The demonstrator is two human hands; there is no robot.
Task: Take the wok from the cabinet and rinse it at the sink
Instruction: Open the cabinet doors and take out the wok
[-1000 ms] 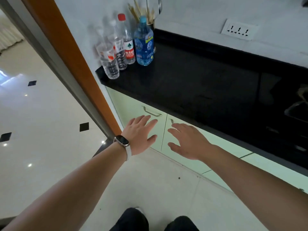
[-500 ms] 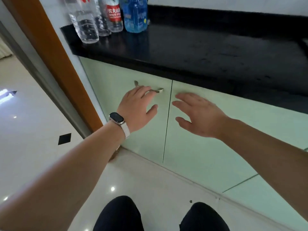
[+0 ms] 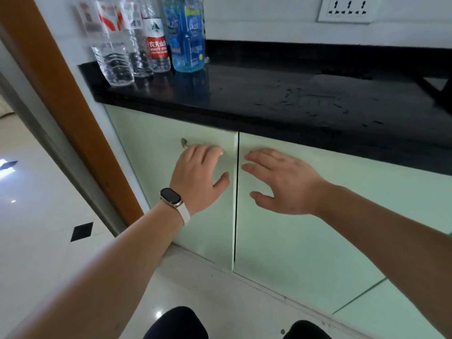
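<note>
Two pale green cabinet doors sit under the black countertop (image 3: 269, 94). My left hand (image 3: 198, 174), with a watch on its wrist, lies on the left door (image 3: 151, 167), its fingers hooked over the metal handle (image 3: 184, 142). The left door's inner edge stands slightly proud of the right door (image 3: 305, 253). My right hand (image 3: 281, 184) hovers with spread fingers at the right door's upper left corner and holds nothing. No wok or sink shows in this view.
Several plastic bottles stand at the counter's left end, clear ones (image 3: 112, 57) and a blue one (image 3: 187, 40). An orange door frame (image 3: 61, 94) rises at the left. A wall socket (image 3: 347, 8) is above the counter. My knees (image 3: 176, 324) are over the tiled floor.
I have crouched lower and closer to the cabinet. My left hand reached the left door's handle and hooked over it, and my right hand came up to the right door.
</note>
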